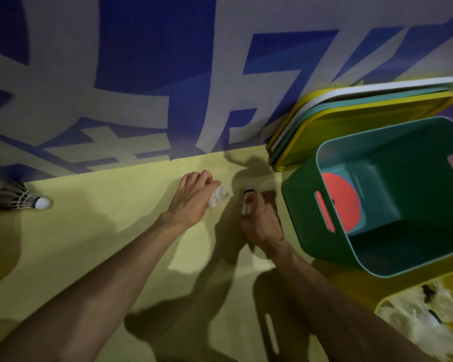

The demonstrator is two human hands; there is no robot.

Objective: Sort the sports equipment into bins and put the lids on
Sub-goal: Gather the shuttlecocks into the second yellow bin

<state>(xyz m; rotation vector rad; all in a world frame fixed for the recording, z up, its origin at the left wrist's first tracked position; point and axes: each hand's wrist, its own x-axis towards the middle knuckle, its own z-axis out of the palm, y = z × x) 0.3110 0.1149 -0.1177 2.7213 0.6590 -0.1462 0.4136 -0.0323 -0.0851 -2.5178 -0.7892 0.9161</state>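
— What have you got in your hands?

— My left hand (194, 194) has its fingers curled tight round a white shuttlecock (218, 197), feathers poking out toward the green bin (372, 259). My right hand (262, 218), just beside that bin's near wall, pinches a second shuttlecock (247, 203) upright by its skirt, cork up.

— Why both at once?

— Fewer trips, I reckon. The green bin holds a red paddle (341, 202), so these likely belong in the yellow bin (403, 299) below it, already full of feathers.

— Anything left?

— A dark shuttlecock (19, 199) lies far left of the green bin. The lids (351, 113) lean behind it, unused.
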